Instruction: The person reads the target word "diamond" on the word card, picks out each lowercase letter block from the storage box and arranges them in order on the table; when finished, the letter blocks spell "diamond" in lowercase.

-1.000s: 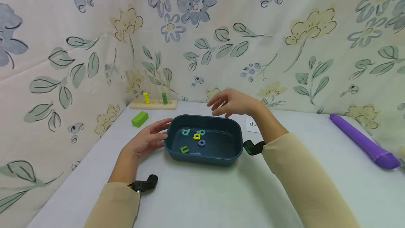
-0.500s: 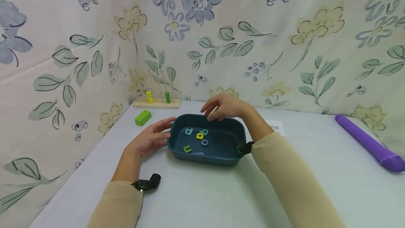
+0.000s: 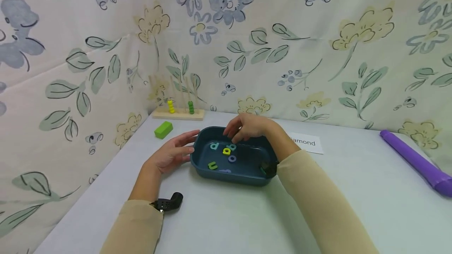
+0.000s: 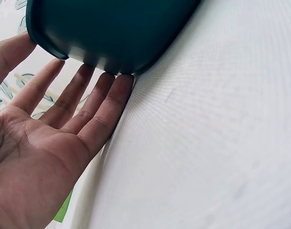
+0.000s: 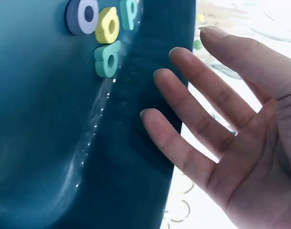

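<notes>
Your left hand (image 3: 172, 154) touches the left end of the tray (image 3: 233, 180), toward the far edge of the table (image 3: 395, 207), fingers extended. Your right hand (image 3: 248, 125), relaxed and grasping nothing, overhangs its far rim, seemingly reaching for letters (image 5: 101, 33); picking one calls for lowering, then pinching.

Soft, fairly even light fills the head view, with a faint, blurry-edged shadow on the white desk (image 3: 219, 222) beside the right sleeve (image 3: 318, 191). The right wrist view shows tiny bright glints along the glossy inner bend of the tray (image 5: 35, 129), while the background past its rim washes out to white. In the left wrist view, a pale sheen marks the dark outer wall near the left hand (image 4: 45, 152).
</notes>
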Demonstrator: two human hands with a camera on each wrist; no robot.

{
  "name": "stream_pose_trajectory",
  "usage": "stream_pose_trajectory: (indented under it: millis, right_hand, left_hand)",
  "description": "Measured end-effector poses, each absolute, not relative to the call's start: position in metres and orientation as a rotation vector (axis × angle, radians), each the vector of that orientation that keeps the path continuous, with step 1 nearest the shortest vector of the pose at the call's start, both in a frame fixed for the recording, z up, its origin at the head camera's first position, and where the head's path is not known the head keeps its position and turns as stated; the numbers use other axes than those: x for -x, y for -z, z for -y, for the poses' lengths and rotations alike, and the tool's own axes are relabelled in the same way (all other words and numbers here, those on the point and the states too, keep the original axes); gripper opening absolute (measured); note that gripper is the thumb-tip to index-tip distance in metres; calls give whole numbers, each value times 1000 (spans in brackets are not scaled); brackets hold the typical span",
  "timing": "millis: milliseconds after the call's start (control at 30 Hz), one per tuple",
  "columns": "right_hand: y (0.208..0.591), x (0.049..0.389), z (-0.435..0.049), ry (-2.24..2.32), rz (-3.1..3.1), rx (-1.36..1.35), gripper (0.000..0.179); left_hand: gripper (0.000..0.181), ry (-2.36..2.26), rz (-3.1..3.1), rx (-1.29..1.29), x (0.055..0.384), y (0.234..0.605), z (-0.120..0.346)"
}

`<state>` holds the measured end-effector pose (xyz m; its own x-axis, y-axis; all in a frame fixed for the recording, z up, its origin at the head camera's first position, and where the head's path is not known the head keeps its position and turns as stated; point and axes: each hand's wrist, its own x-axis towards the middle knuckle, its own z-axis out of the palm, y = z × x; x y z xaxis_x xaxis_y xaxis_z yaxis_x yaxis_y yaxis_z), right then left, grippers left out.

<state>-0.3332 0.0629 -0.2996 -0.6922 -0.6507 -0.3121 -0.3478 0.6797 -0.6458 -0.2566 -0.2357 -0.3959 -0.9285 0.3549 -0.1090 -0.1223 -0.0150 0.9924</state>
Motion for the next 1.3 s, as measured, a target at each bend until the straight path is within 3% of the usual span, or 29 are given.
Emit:
stream_pose_trajectory:
  millis: [667, 1300]
  right_hand:
    - [314, 329, -47, 461, -2395, 722, 46]
    - [322, 327, -42, 307, -2447, 693, 30]
  left_hand:
    - [69, -2012, -1947, -225, 255, 396, 235]
    - [69, -2015, -1952, -224, 256, 395, 233]
